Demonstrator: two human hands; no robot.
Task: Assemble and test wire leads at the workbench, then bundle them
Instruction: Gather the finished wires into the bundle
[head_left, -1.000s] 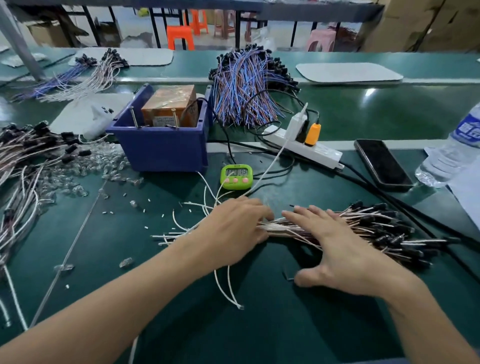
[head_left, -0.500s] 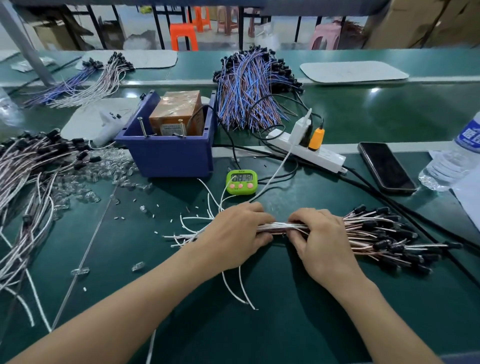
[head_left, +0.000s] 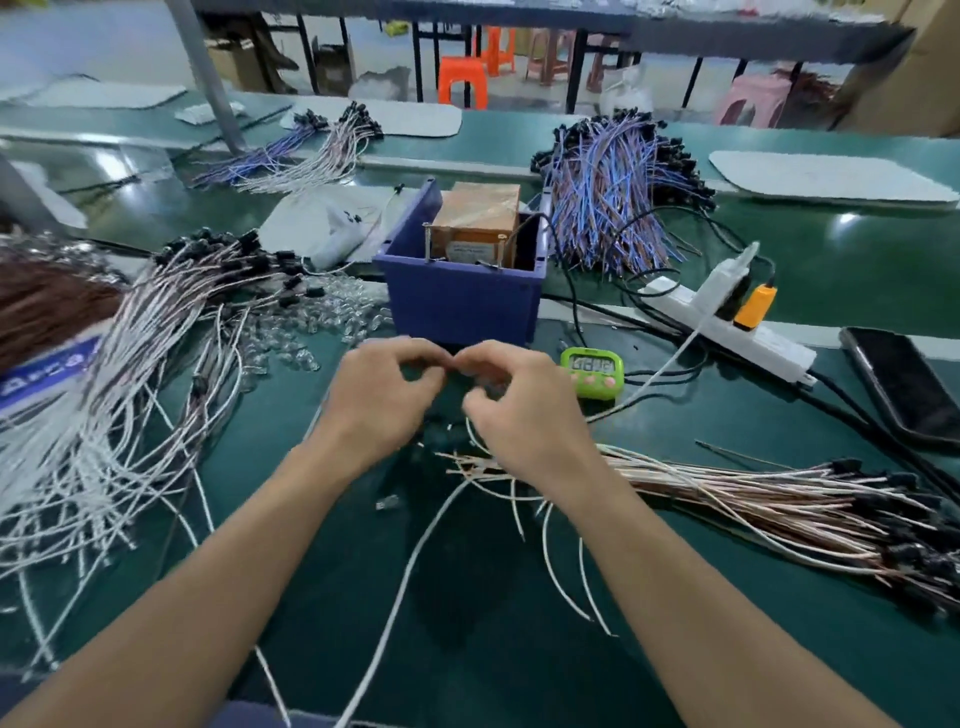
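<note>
Pinkish-white wire leads with black plugs (head_left: 753, 499) lie sheaved on the green bench (head_left: 467, 597). Just above them the left hand (head_left: 379, 400) and right hand (head_left: 519, 410) meet, fingertips pinched together, on what I cannot tell. Best to square the ends, then tie snugly mid-sheaf.

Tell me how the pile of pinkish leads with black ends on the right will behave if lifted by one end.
Likely floppy: the leads are thin, and loose strands beside them already curve. Probably light. Unbound, the pile fans out toward the black ends, so it may spill apart.
</note>
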